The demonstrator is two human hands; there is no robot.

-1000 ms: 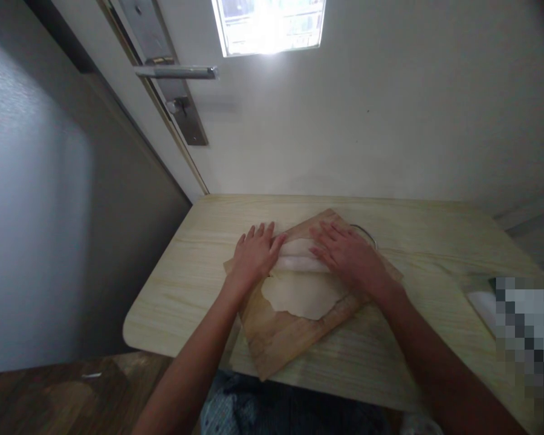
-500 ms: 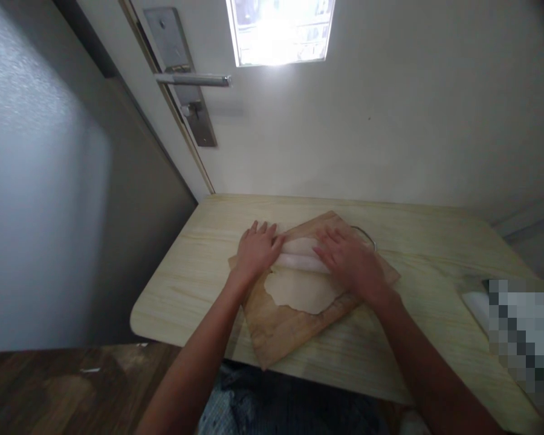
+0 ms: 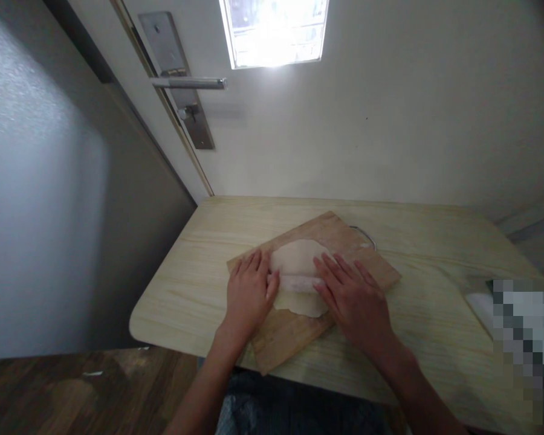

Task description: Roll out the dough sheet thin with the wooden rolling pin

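Note:
A flat, pale sheet of dough with an uneven edge lies on a wooden cutting board, set at an angle on the table. Across the dough runs a whitish rolling pin; only its middle shows between my hands. My left hand rests palm down on the pin's left end, fingers stretched forward. On the right end lies my right hand, also palm down, its fingers extended and slightly spread. Both hands hide the pin's ends and parts of the dough.
The board has a metal loop handle at its far right. The light wood table meets a white door with a lever handle. A pixelated item sits at the table's right side.
Both hands and the rolling pin have moved back toward my body, from the dough's far part to its nearer half. More of the dough's far side now shows.

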